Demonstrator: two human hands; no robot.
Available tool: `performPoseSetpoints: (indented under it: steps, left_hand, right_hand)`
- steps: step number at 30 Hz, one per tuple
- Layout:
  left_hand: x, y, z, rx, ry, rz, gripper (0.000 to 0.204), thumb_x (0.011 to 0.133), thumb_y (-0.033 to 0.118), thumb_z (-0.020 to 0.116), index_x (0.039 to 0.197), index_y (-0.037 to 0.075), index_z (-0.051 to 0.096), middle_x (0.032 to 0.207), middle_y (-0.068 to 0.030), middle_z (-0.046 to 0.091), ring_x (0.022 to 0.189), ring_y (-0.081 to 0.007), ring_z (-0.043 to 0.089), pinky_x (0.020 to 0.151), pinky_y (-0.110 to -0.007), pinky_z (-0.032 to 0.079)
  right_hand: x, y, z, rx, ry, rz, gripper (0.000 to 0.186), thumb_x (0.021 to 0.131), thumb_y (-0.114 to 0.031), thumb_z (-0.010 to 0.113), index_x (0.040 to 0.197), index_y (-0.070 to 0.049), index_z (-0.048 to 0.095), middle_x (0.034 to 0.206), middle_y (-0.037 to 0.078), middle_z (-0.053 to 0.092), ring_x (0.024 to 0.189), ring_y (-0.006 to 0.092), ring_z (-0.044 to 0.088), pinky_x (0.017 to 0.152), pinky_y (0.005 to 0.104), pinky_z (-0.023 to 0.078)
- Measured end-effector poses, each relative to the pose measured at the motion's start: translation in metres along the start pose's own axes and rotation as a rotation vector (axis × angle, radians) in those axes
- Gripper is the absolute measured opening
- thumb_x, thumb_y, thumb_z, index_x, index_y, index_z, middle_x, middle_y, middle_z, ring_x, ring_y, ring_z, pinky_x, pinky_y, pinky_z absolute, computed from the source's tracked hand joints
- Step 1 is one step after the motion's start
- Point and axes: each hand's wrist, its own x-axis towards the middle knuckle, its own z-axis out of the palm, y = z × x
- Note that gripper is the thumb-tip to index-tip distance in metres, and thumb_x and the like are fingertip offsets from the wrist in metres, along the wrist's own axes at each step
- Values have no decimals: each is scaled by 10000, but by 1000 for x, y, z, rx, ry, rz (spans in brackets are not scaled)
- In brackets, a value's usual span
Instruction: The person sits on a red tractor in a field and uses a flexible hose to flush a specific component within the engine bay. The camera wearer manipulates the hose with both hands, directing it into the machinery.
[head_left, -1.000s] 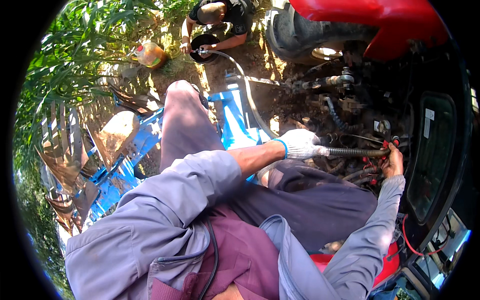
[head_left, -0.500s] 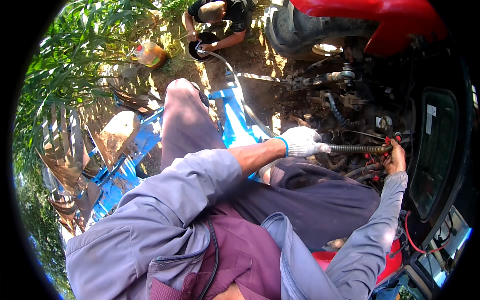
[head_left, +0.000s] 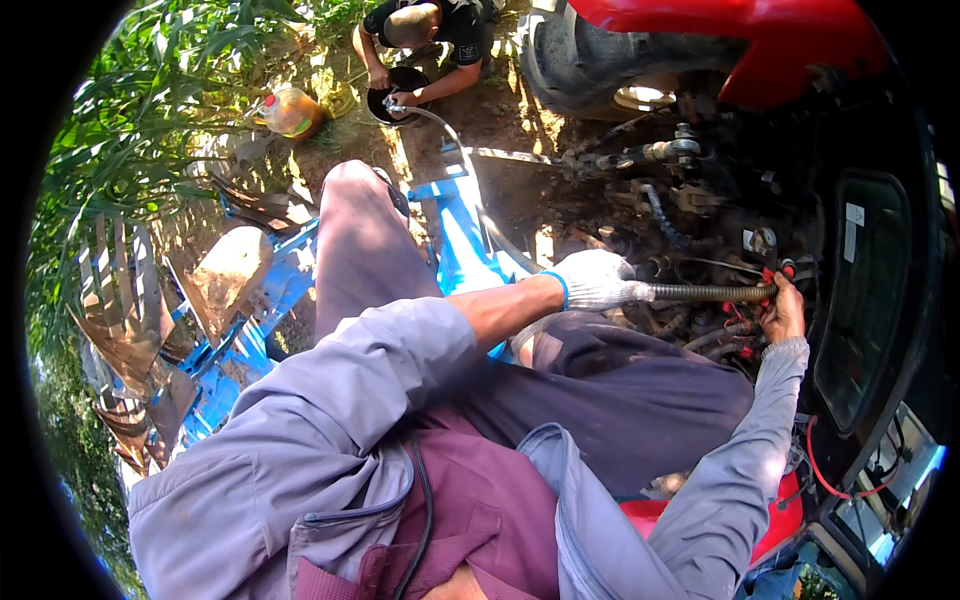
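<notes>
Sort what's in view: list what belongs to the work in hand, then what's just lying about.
In use:
ribbed hose, held by the gloved left hand; bare right hand at its end near red fittings
dark bucket, where a co-worker's hand holds the hose's other end

Apparently apart:
jug of amber liquid, untouched, possibly related
blue metal frame
leafy plants
</notes>
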Motion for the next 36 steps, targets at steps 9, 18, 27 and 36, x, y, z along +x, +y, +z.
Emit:
performPoseSetpoints:
  steps: [9, 18, 27, 36]
  left_hand:
    - [-4, 6, -3, 26, -8, 2, 649, 883, 636, 450, 1056, 53, 678, 954, -209, 670, 911, -373, 628, 810, -437, 469]
    - [0, 0, 4, 5, -13, 18, 647, 888, 613, 472, 1048, 18, 667, 974, -212, 662, 942, -357, 626, 841, -426, 465]
    - [-5, -5, 4, -39, 47, 41, 649, 878, 611, 495, 955, -12, 659, 923, -238, 649, 903, -392, 614, 795, -459, 458]
    - [-6, -4, 3, -36, 27, 23, 680, 867, 648, 470, 986, 8, 666, 937, -227, 656, 915, -395, 615, 796, -463, 455]
  right_hand:
    - [-7, -1, 11, 52, 7, -26, 221, 922, -302, 550, 985, -90, 560, 818, 63, 617, 653, 213, 585, 517, 343, 464]
    - [-3, 3, 2, 77, -44, -35, 191, 923, -292, 560, 988, -114, 538, 777, 40, 602, 652, 192, 576, 525, 343, 468]
    - [-7, -1, 8, 13, -27, 16, 193, 928, -321, 544, 981, -136, 535, 768, 23, 597, 619, 171, 552, 472, 313, 401]
    - [-9, -4, 8, 13, 0, 16, 234, 936, -330, 529, 991, -102, 533, 732, 48, 606, 519, 154, 500, 444, 320, 375]
